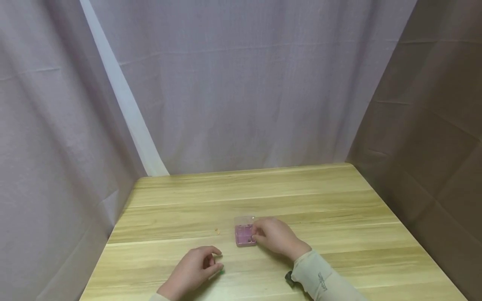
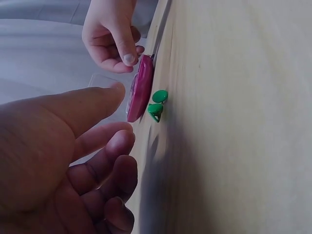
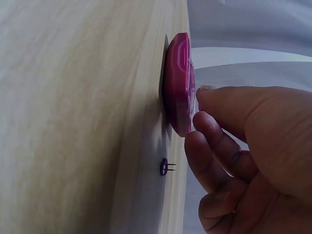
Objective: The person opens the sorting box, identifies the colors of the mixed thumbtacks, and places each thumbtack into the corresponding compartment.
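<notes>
A small pink compartment case [image 1: 245, 237] lies on the table with its clear lid [image 1: 244, 220] raised at the back. My right hand [image 1: 276, 236] is at the case's right side, fingers bent, thumb and fingertips right at its edge; nothing shows between them. Small dark pieces sit in the compartment under those fingertips. My left hand [image 1: 196, 267] hovers at the front left, fingers loosely curved and holding nothing. Two small green round-topped pieces [image 2: 158, 103] lie near its thumb. A small purple piece with two thin prongs [image 3: 164, 166] lies on the table by my right hand.
Tiny gold-coloured pieces [image 1: 217, 230] lie left of the case on the wood-grain table [image 1: 169, 221]. Grey curtains [image 1: 256, 104] hang behind the table and along both sides. A dark strap piece [image 1: 290, 279] shows at my right wrist, below the pale sleeve.
</notes>
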Demonstrator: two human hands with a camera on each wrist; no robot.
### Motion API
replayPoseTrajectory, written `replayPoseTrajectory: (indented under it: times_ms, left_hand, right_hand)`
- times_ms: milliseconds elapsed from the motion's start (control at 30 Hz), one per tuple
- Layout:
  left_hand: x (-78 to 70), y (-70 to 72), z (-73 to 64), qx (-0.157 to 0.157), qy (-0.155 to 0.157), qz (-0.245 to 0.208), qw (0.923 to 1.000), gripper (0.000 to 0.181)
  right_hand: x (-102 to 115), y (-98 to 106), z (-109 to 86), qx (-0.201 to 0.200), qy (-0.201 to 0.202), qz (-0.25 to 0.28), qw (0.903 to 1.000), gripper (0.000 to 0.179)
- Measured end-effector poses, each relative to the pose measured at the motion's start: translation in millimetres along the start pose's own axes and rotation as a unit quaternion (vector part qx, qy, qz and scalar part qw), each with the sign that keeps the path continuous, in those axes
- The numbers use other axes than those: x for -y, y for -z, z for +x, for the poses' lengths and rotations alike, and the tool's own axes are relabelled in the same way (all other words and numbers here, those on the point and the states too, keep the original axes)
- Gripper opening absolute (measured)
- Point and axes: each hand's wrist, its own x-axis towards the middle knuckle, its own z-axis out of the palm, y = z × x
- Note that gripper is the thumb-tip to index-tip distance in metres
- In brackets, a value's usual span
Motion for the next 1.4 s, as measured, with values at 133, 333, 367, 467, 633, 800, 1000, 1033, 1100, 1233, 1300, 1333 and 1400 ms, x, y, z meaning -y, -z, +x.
replayPoseTrajectory:
  times_ms: [133, 333, 367, 467, 633, 800, 1000, 1033, 1100, 1233, 1300, 1333, 1400]
  left_hand:
    - [-1.1, -1.2, 0.0, 0.005, 0.001, 0.0, 1.0, 0.031]
    - [-3.1, -2.0, 0.1, 0.013, 0.0, 0.001, 0.9999, 0.023]
    - [-3.3, -2.2, 0.2, 0.013, -0.001, 0.002, 0.9999, 0.021]
    - [-3.8, -2.8, 0.6, 0.011, -0.005, 0.005, 0.9999, 0.016]
    - [-4.5, -3.7, 0.7, 0.013, -0.009, 0.006, 0.9999, 0.015]
    - [-4.7, -4.9, 1.6, 0.016, -0.011, 0.01, 0.9998, 0.018]
    - [-4.6, -7.2, 1.8, 0.014, -0.013, 0.007, 0.9998, 0.013]
    - [-4.6, -7.5, 1.8, 0.013, -0.014, 0.007, 0.9998, 0.012]
    - [-4.2, -8.4, 2.1, 0.011, -0.016, 0.01, 0.9998, 0.01]
    - [-3.0, -9.7, 2.6, 0.012, -0.017, 0.016, 0.9997, 0.01]
    - [-2.6, -10.1, 2.9, 0.015, -0.017, 0.019, 0.9996, 0.01]
    - [-2.4, -10.3, 3.1, 0.016, -0.016, 0.021, 0.9995, 0.01]
    - [-2.5, -10.5, 3.4, 0.017, -0.016, 0.022, 0.9995, 0.01]
  right_hand:
    - [-0.2, 1.4, -1.7, -0.004, -0.003, 0.006, 1.0, 0.007]
    - [-1.6, 3.7, -3.9, -0.005, -0.012, 0.008, 0.9999, 0.007]
    - [-2.0, 4.0, -4.2, -0.006, -0.014, 0.009, 0.9998, 0.007]
    - [-3.1, 4.5, -5.1, -0.007, -0.019, 0.01, 0.9997, 0.007]
    - [-4.4, 4.3, -6.9, -0.009, -0.023, 0.01, 0.9996, 0.008]
    - [-5.4, 4.1, -7.9, -0.01, -0.026, 0.012, 0.9995, 0.008]
    - [-4.4, 4.3, -8.7, -0.014, -0.019, 0.012, 0.9997, 0.008]
    - [-3.8, 4.8, -9.0, -0.014, -0.018, 0.013, 0.9997, 0.008]
    - [-2.3, 5.8, -9.5, -0.015, -0.014, 0.013, 0.9997, 0.008]
    - [-0.2, 7.6, -10.7, -0.02, -0.01, 0.012, 0.9997, 0.009]
    - [0.4, 8.0, -11.5, -0.022, -0.01, 0.01, 0.9997, 0.009]
    - [0.7, 8.0, -11.9, -0.022, -0.011, 0.01, 0.9996, 0.009]
    - [1.3, 8.2, -12.7, -0.022, -0.013, 0.009, 0.9996, 0.009]
